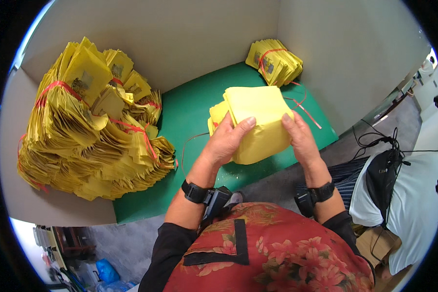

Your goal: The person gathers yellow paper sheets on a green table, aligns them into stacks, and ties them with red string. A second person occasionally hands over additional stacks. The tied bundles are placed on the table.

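Note:
Both my hands grip a thick stack of yellow paper sheets (259,106) above the green table top (189,98). My left hand (228,138) holds its left side, thumb on top. At the right edge, my right hand (301,137) has its thumb on the upper face. More yellow paper shows under the stack at the left, partly hidden. A thin red strip (189,140) curves out on the table at the left of it. Behind the stack, a yellow paper bundle (275,64) tied with red ribbon (273,51) stands in the corner, with loose ribbon ends beside it.
Tied yellow paper bundles (95,146) are heaped on the table's left side. Grey panels (211,33) wall the table at the back and sides. At the right, a person in a white shirt (412,200) is near black cables (383,140) and a cardboard box (377,242).

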A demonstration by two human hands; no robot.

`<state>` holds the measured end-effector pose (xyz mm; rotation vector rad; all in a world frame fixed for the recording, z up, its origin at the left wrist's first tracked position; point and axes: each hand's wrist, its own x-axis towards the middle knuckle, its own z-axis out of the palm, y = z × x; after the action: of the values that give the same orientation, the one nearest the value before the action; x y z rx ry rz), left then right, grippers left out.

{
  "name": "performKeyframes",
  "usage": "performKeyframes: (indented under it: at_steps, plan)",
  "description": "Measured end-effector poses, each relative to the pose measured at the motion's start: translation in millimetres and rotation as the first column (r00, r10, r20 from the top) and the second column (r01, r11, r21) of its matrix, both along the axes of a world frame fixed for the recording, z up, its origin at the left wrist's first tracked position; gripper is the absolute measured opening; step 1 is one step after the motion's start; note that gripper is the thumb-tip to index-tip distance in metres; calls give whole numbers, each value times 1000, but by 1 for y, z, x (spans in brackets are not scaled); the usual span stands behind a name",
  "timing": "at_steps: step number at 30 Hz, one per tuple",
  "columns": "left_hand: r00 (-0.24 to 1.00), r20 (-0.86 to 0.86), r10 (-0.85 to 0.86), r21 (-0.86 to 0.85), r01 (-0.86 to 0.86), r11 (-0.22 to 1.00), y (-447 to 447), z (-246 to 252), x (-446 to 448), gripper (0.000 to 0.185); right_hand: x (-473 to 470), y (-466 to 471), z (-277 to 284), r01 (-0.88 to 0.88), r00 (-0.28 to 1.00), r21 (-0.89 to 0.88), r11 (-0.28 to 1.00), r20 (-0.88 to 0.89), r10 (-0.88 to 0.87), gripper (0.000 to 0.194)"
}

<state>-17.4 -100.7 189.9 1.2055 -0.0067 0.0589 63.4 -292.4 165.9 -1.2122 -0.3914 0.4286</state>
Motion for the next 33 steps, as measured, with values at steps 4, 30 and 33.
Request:
performKeyframes:
  at_steps: [4, 30, 33]
  plan:
    - [998, -23, 59, -3, -59, 998, 38, -10, 12, 53, 15, 44, -4, -6, 999, -66, 998, 36, 8, 51]
    - [799, 417, 434, 898, -435, -63, 73, -69, 34, 56, 67, 98, -82, 213, 926, -660, 721, 371, 66, 77]
    - [847, 487, 215, 873, -464, -151, 58, -63, 44, 45, 68, 100, -79, 197, 917, -677, 709, 383, 111, 73]
